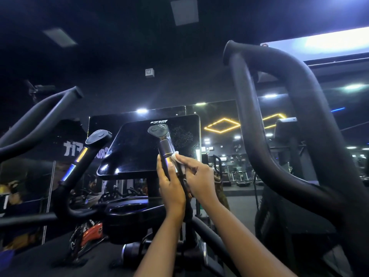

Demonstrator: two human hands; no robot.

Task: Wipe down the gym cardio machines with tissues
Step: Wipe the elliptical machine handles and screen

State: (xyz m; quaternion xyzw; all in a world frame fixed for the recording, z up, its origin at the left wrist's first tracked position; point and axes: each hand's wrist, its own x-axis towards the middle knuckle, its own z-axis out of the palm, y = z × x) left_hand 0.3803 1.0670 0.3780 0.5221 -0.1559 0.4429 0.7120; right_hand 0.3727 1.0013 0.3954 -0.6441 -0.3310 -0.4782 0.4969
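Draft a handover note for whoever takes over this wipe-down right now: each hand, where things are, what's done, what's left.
Left hand grips the right inner handle below its cap.
Right hand pinches the tissue against that handle's shaft.
Done: nothing I can confirm from here.
Left: finish this handle, then the console screen, which shows specks, and probably the left inner handle.

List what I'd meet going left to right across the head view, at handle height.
left bar → left handle → right handle → tissue → right bar
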